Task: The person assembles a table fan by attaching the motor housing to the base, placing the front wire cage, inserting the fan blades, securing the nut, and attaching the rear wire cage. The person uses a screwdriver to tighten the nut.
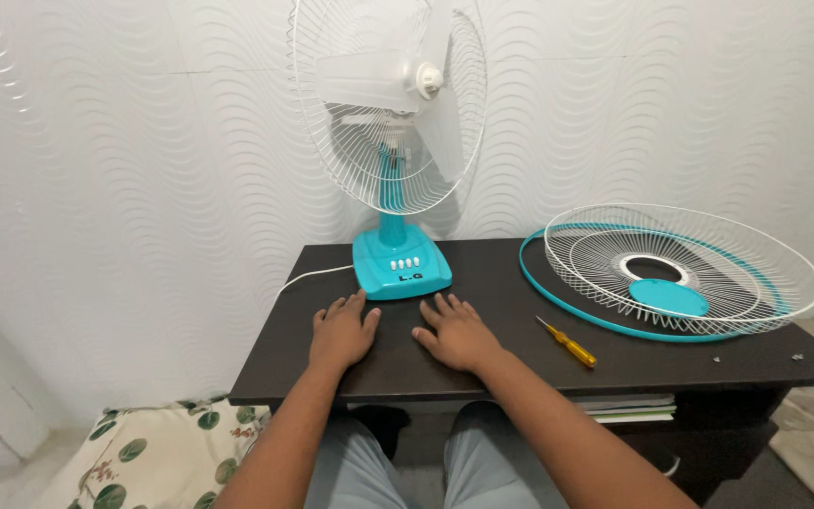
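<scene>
Down at the near edge, grey trouser knees showed under the dark brown wooden table (539, 368), with a leaf-patterned cushion (143, 452) on the floor to the left. Both palms lay flat on the tabletop: the left hand (343, 332) had its fingers loosely spread and gripped nothing, and the right hand (457, 334) was splayed the same way, empty. To the right of that hand lay a small yellow-handled screwdriver (567, 343), apart from it. Just beyond the fingertips stood the turquoise and white table fan (398, 188), its square base with a row of white buttons near both hands but not touched. Its front was uncovered, the pale translucent blades showing against the white wire rear guard. Its white cord (308, 276) trailed off leftward. Further right, the detached white wire front grille with a turquoise rim and centre cap (671, 273) lay flat, against the wavy white wall (143, 141).
</scene>
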